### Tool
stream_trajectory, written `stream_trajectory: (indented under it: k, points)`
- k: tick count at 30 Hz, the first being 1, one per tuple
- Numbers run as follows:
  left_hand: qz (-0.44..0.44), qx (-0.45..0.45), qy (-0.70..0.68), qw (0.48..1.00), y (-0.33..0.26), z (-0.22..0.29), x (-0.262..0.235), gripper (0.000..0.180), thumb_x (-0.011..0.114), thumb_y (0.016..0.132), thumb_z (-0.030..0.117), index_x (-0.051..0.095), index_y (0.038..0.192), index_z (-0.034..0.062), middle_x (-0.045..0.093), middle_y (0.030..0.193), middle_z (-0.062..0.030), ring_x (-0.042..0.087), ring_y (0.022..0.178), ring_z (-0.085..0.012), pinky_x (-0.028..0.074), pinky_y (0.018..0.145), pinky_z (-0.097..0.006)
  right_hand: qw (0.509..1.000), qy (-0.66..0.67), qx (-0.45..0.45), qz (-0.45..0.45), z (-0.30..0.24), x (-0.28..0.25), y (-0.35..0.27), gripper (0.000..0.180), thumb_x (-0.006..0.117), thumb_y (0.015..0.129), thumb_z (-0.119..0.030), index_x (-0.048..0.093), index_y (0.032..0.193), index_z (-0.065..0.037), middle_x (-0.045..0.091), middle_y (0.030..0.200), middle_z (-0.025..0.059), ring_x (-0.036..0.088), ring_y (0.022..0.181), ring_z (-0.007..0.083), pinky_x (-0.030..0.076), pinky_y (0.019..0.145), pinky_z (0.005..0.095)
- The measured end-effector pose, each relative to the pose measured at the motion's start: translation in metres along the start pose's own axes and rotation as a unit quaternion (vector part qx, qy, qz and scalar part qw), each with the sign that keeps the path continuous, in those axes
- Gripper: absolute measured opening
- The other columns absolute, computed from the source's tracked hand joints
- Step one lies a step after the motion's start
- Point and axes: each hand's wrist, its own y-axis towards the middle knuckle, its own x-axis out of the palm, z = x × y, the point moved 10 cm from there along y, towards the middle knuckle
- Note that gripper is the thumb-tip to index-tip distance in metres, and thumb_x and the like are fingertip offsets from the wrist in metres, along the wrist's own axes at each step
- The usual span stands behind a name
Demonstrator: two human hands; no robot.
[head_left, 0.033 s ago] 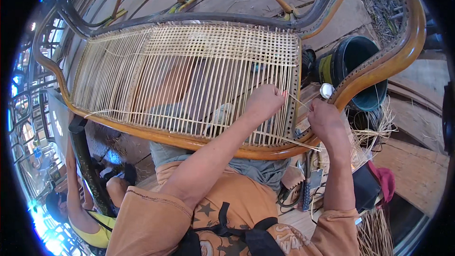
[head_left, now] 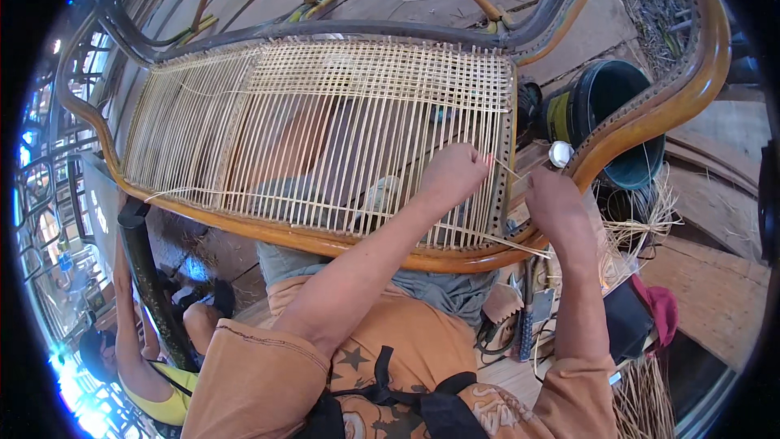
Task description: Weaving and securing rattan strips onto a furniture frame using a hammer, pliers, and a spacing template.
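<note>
A curved wooden seat frame [head_left: 390, 256] spans my lap, strung with pale cane strands [head_left: 382, 138]. Along its far side the cane is woven into an open grid [head_left: 390, 73]; nearer me, mostly lengthwise strands show with gaps. My left hand [head_left: 455, 169] is over the panel's right part, fingers closed in a pinch by the row of holes in the side rail [head_left: 504, 146]. From it a thin cane strand [head_left: 509, 169] runs toward my right hand [head_left: 559, 203], whose fingers are pinched together just outside that rail. The fingertips of my right hand are partly hidden.
A dark bucket [head_left: 575, 106] and a small white object [head_left: 561, 154] sit beyond the frame's right side. Tools [head_left: 526, 321], a maroon cloth [head_left: 656, 313] and a bundle of cane [head_left: 642, 394] lie at lower right. Another person in yellow [head_left: 154, 394] is at lower left.
My right hand has shifted very slightly up, and less of the strand shows between my hands. My left hand stays nearly where it was.
</note>
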Motion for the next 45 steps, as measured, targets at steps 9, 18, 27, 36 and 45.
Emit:
stream_trajectory:
  k: [9,18,27,36,45]
  points:
    - [0.079,0.057,0.188,0.977,-0.002,0.01,-0.005,0.019,0.054,0.08,0.02,0.066,0.08,0.005,0.065,0.079,-0.0162,0.062,0.076,-0.0331,0.049,0.07,-0.043,1.0,0.015,0.022,0.002,-0.005,0.001,0.005,0.016,0.049,0.077,-0.007,0.057,0.087,0.002,0.06,0.082,0.0257,0.058,0.084,0.041,0.045,0.075,0.0471]
    - [0.013,-0.019,0.013,1.0,0.007,-0.017,-0.003,0.018,0.053,0.073,0.021,0.063,0.07,0.0072,0.064,0.069,-0.0145,0.063,0.072,-0.0304,0.048,0.07,-0.042,0.999,0.037,0.01,0.025,-0.01,-0.009,-0.002,0.015,0.05,0.077,-0.007,0.057,0.086,0.002,0.061,0.081,0.0248,0.059,0.083,0.0404,0.045,0.075,0.0467]
    - [0.164,0.122,0.195,0.959,-0.014,0.01,-0.015,0.021,0.053,0.081,0.019,0.063,0.077,0.0006,0.064,0.078,-0.0185,0.062,0.075,-0.034,0.049,0.069,-0.043,0.999,0.034,0.031,0.02,-0.01,-0.004,0.009,0.015,0.049,0.08,-0.009,0.057,0.089,0.001,0.06,0.083,0.0252,0.058,0.084,0.0413,0.045,0.074,0.0471]
    - [0.052,0.023,-0.003,0.998,0.009,-0.021,-0.018,0.021,0.052,0.076,0.017,0.062,0.075,-0.0009,0.06,0.062,-0.0171,0.06,0.059,-0.031,0.049,0.061,-0.04,0.996,0.059,-0.002,0.061,-0.019,-0.007,0.006,0.016,0.047,0.083,-0.007,0.057,0.093,0.001,0.06,0.083,0.0253,0.058,0.085,0.0415,0.045,0.074,0.0464]
    - [0.106,0.039,0.248,0.962,0.0,-0.004,-0.022,0.021,0.052,0.08,0.019,0.063,0.075,0.0015,0.062,0.076,-0.0195,0.062,0.072,-0.0306,0.05,0.068,-0.04,0.998,0.05,0.005,0.04,-0.019,-0.002,0.013,0.018,0.044,0.084,-0.007,0.057,0.095,0.0,0.06,0.088,0.0258,0.058,0.088,0.0407,0.046,0.074,0.0449]
